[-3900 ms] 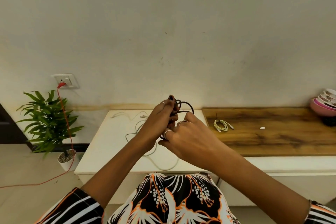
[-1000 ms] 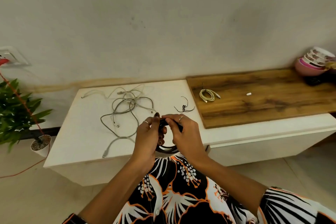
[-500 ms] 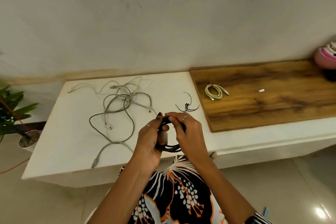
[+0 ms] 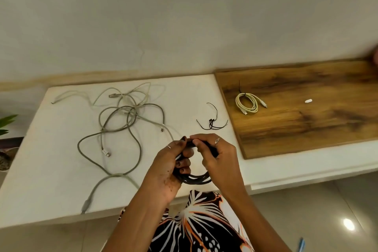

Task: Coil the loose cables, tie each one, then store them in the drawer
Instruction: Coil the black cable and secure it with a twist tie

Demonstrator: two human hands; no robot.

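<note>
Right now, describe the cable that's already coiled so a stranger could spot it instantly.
Find the brown wooden board at the right of the white counter. Near its left edge lies a cream cable. Unlike the loose grey cables sprawled on the counter, it is a neat tied coil.

Both hands, left hand point(image 4: 166, 170) & right hand point(image 4: 219, 159), grip black coiled cable point(image 4: 197, 179) above white surface point(image 4: 51, 170); grey loose cables point(image 4: 122, 120) left of it.

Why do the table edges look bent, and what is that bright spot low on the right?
Head view: the wide-angle lens bows the white table and wooden board edges; the spot is glare on the glossy floor; light is soft, shadows faint; both hands, left hand and right hand, and the black cable look fairly sharp, while the far right edge smears.
</note>
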